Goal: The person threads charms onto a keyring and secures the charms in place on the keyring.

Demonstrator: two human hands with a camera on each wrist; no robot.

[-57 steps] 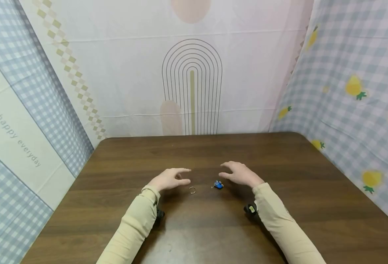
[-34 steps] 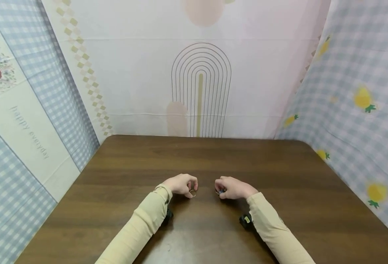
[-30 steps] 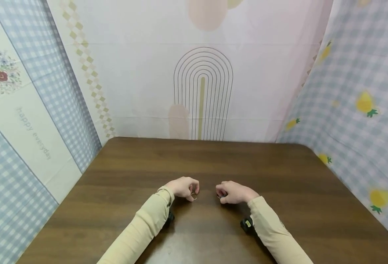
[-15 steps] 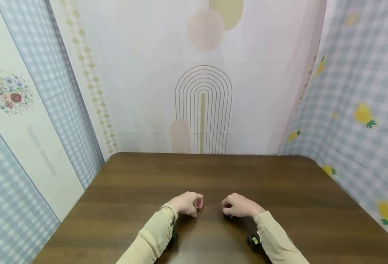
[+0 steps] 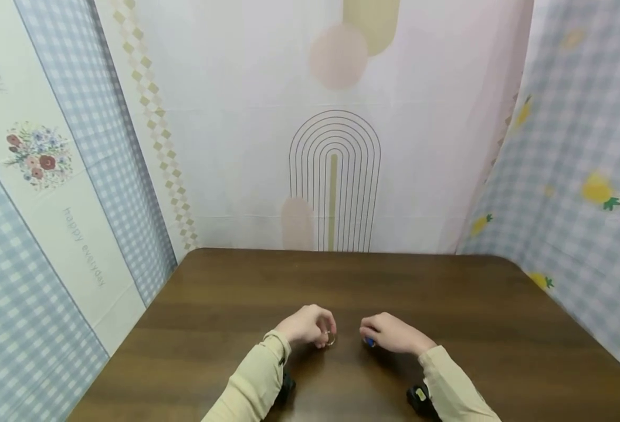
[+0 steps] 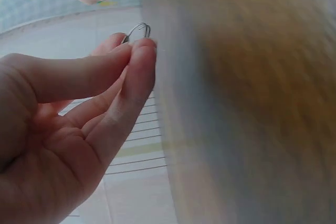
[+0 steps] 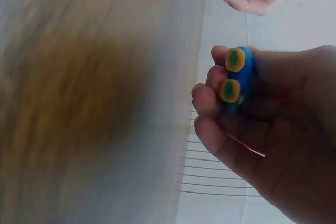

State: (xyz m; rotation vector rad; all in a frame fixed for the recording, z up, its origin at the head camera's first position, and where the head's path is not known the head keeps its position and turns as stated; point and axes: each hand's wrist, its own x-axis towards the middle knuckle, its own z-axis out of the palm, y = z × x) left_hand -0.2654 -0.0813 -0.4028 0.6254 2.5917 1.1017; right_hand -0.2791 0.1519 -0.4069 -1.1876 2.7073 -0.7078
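Observation:
Between thumb and fingertips, my left hand (image 5: 307,325) pinches a thin metal key ring (image 6: 148,30). Its loop sticks out past the fingertips in the left wrist view. To the right, my right hand (image 5: 396,335) holds a small blue charm (image 7: 244,72) with two round orange-and-green ends facing the camera. Curled fingers and the thumb cover part of the charm. In the head view only a bit of its blue shows under the fingers. Both hands are low over the middle of the table, a short gap apart.
The brown wooden table (image 5: 246,287) spreads around both hands. A pale printed cloth (image 5: 236,176) hangs behind it, with checked cloths on both sides. A black wrist camera (image 5: 419,398) sits below the right sleeve, and another under the left.
Earlier the ring and charm lay on the table under open hands. The left hand has taken hold of the ring, the right hand the charm. The head view has tilted up.

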